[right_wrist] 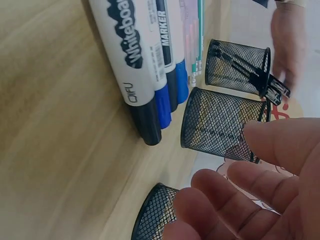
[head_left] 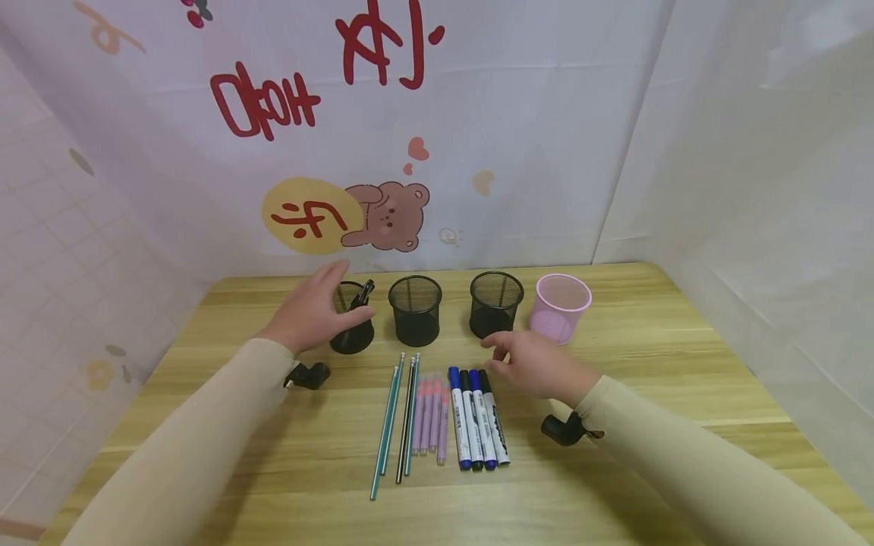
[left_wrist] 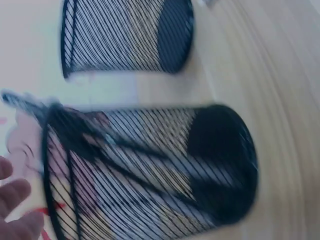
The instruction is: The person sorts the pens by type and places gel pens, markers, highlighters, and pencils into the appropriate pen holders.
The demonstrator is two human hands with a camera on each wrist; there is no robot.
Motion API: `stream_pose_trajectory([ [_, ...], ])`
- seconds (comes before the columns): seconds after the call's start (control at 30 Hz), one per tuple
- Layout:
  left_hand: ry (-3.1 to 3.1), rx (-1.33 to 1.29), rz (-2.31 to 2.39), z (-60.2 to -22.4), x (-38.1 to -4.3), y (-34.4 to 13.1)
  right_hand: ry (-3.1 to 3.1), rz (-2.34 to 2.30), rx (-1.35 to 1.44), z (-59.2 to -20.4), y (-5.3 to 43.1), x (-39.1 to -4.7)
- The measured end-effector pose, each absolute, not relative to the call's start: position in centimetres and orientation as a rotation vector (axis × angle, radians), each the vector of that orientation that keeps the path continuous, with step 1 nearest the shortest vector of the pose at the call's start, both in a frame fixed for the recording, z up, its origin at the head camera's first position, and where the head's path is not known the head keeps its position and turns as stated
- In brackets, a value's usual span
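My left hand (head_left: 314,307) is at the leftmost black mesh pen cup (head_left: 352,339), its fingers extended and thumb apart, holding nothing. Black pens (head_left: 366,293) lean inside that cup, their tops above the rim; the left wrist view is blurred. Over the table, my right hand (head_left: 539,366) has loosely bent fingers with nothing between them. Close by its fingertips lie several whiteboard markers (right_wrist: 132,55) in a row, with black and blue caps. A second black mesh cup (head_left: 415,322) and a third black mesh cup (head_left: 493,315) stand upright behind, beside a pink mesh cup (head_left: 556,322).
Left of the markers lie several pink-purple pens (head_left: 429,417), then several long pencils (head_left: 398,432) in teal and dark colours. The wooden table (head_left: 287,470) meets a printed cloth (head_left: 532,152) at the back, and cloth hangs along both sides.
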State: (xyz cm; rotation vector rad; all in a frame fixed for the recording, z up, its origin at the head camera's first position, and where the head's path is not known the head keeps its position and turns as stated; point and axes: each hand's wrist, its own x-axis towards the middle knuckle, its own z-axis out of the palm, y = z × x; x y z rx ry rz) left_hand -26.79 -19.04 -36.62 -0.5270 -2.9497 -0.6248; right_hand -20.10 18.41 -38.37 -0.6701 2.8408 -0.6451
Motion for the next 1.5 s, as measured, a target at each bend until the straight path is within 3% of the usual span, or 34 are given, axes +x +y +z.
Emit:
stream_pose_trajectory([
  [0.53,-2.719,-0.795,-0.278,-33.3,-25.2,-11.7,2.792,-0.527,-0.693,-39.2,18.4,-19.8],
  [0.87,-2.742,-0.838,-0.302,-34.3,-25.6,-8.8,2.786,-0.464,-0.659,-39.5,18.2,-19.7],
  [1.5,-2.858,-0.823,-0.193,-36.8,-27.1,-7.8,2.746,-0.416,-0.593,-40.1,17.6,-19.3],
])
